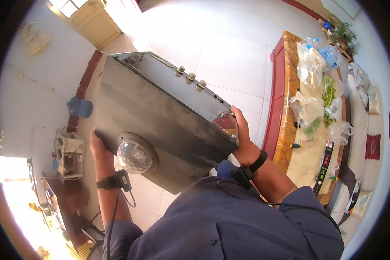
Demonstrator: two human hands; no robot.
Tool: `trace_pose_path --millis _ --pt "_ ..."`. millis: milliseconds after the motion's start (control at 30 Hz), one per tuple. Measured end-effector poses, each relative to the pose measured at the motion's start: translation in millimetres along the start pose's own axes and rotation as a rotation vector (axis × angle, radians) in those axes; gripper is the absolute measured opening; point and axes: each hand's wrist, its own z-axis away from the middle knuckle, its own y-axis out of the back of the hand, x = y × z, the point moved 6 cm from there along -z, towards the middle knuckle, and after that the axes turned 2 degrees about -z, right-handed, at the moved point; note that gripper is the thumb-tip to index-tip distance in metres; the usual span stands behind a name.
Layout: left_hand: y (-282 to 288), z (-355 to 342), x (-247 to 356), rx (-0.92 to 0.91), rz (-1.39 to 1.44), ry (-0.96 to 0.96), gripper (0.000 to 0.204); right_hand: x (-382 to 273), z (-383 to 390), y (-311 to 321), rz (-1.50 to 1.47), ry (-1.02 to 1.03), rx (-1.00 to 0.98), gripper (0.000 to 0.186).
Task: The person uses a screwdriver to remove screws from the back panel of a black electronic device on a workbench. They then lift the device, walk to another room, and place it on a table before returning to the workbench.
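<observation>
I carry a large dark grey box-shaped speaker (160,112) against my chest, tilted, with a clear faceted dome light (134,157) on its top face and three brass knobs (190,77) along its far panel. My left hand (98,147) presses the speaker's left side near the dome. My right hand (242,130) grips its right corner, thumb on the control panel. Both wrists wear black bands with cables. My blue sleeves fill the lower frame.
A long wooden table (290,143) with a pale top stands to my right, loaded with clear plastic bags (313,65) of greens and food. A sofa with cushions (368,130) lies beyond it. White floor tiles (229,47) stretch ahead toward a door (91,19); a blue jug (79,107) and shelf sit left.
</observation>
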Motion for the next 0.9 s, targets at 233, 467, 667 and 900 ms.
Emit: trace_pose_path --millis 233,467,667,900 --pt "-0.8 -19.7 -16.4 0.053 0.008 0.017 0.035 6.3 -71.2 -0.4 0.022 -0.047 -0.055 0.034" --pt "-4.2 -83.9 -10.9 0.02 -0.014 0.001 0.037 11.9 -139.4 -46.6 0.199 0.059 -0.043 0.035" --pt "-46.9 -201.5 4.6 0.001 -0.005 -0.001 0.041 -47.1 -207.7 -133.0 0.591 0.677 -0.088 0.038" --pt "-96.3 -266.2 65.5 -0.122 -0.265 -0.264 0.037 -56.6 -332.2 -223.7 -0.116 -0.079 -0.106 0.04"
